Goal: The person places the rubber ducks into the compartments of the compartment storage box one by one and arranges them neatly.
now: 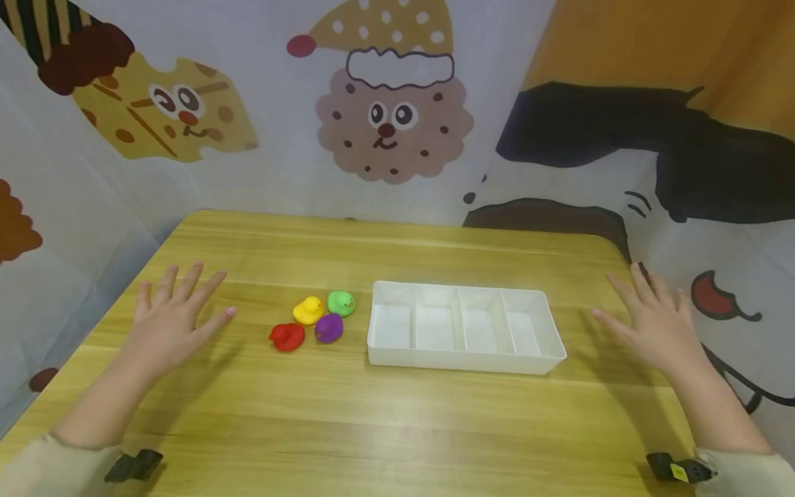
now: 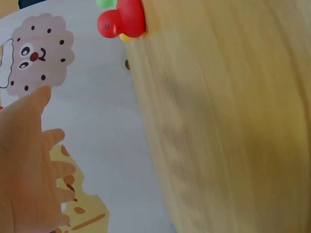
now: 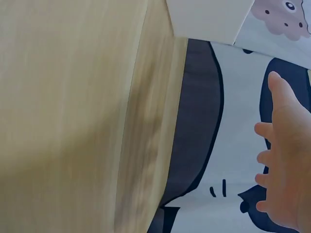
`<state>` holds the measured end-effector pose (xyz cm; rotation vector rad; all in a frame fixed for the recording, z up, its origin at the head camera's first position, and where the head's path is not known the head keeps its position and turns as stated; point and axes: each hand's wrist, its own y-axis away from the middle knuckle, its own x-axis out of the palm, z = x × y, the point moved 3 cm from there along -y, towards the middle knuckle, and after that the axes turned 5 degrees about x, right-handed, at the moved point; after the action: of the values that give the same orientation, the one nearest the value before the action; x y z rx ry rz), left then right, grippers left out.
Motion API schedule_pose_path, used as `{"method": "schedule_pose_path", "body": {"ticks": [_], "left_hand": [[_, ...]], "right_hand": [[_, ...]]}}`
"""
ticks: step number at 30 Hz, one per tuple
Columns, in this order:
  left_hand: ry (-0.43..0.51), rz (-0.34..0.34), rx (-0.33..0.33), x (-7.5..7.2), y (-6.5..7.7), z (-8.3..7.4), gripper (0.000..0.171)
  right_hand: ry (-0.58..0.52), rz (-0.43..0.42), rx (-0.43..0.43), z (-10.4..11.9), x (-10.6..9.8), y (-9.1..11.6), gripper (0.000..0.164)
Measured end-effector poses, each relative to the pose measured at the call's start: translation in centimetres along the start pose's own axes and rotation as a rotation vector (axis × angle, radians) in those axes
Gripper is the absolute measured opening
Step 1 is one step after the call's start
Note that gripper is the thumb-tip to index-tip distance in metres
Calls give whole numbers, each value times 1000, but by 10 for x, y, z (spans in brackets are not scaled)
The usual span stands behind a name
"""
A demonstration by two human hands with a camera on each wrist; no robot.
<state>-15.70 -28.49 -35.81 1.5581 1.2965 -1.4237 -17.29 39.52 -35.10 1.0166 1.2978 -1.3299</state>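
My left hand (image 1: 170, 328) hovers over the table's left side with fingers spread and nothing in them. Nearest to it is a red toy duck (image 1: 288, 337), also visible at the top of the left wrist view. Beside the red one sit a yellow duck (image 1: 308, 310), a purple duck (image 1: 329, 328) and a green duck (image 1: 341, 303), clustered together. Right of the ducks stands a white tray (image 1: 466, 360) divided into compartments, none holding anything. Over the table's right edge my right hand (image 1: 661, 324) is raised, fingers spread and holding nothing.
The wooden table (image 1: 397, 428) carries the ducks and tray. Behind it hangs a white curtain (image 1: 267, 186) printed with cartoon food faces. Each wrist wears a dark strap, such as the right strap (image 1: 679, 469).
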Motion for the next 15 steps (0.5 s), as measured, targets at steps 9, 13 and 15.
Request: {"method": "schedule_pose_path", "body": {"ticks": [9, 13, 15], "left_hand": [[93, -126, 71, 6, -3, -21, 70], [165, -187, 114, 11, -5, -31, 65], [198, -213, 129, 14, -6, -34, 63]], "right_hand": [[-181, -97, -65, 18, 1, 9, 68], [-317, -105, -80, 25, 5, 12, 63], [-374, -104, -84, 27, 9, 13, 61]]}}
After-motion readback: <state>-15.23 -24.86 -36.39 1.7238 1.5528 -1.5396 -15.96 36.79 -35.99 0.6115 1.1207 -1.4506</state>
